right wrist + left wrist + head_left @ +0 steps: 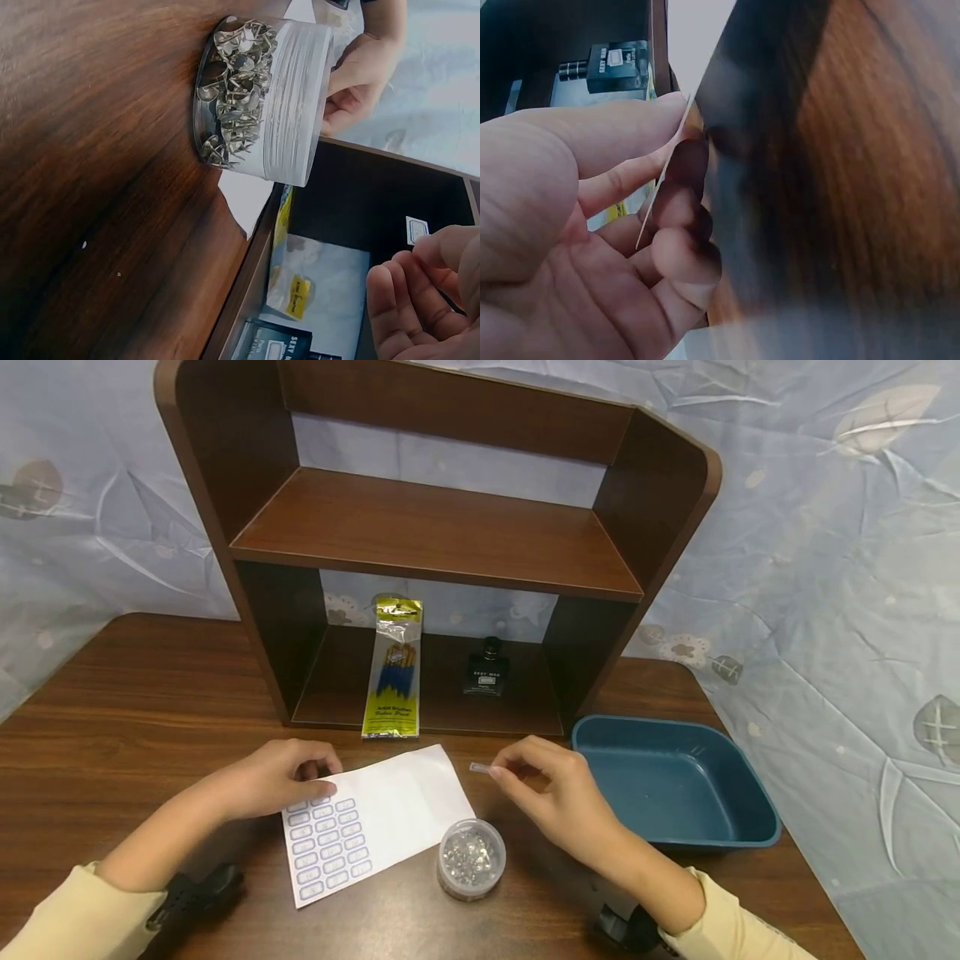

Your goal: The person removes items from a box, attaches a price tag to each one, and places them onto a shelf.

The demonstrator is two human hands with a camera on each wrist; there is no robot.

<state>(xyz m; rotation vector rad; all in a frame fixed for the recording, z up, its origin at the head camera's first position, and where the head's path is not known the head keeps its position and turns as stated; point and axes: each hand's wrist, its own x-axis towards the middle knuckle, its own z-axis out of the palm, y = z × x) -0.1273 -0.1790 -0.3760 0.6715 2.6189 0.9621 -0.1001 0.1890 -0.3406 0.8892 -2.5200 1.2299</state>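
My left hand [279, 778] pinches the upper left edge of a white sheet of label stickers [405, 797], thumb on top and fingers underneath. Blue-bordered labels fill the sheet's left part, while its right part is blank. Between thumb and fingertips, my right hand [558, 797] holds one small label sticker [479, 767], just off the sheet's right edge. In the right wrist view that label [416, 229] shows a blue border. A round clear jar of metal thumbtacks [471, 860] stands by the sheet's lower right corner, between the hands.
A dark brown two-tier shelf [435, 535] stands at the back of the wooden table [150, 710]. In its lower tier are a packet of artist brushes [393, 668] and a black bottle [487, 670]. A blue plastic basin [675, 785] sits right of my right hand.
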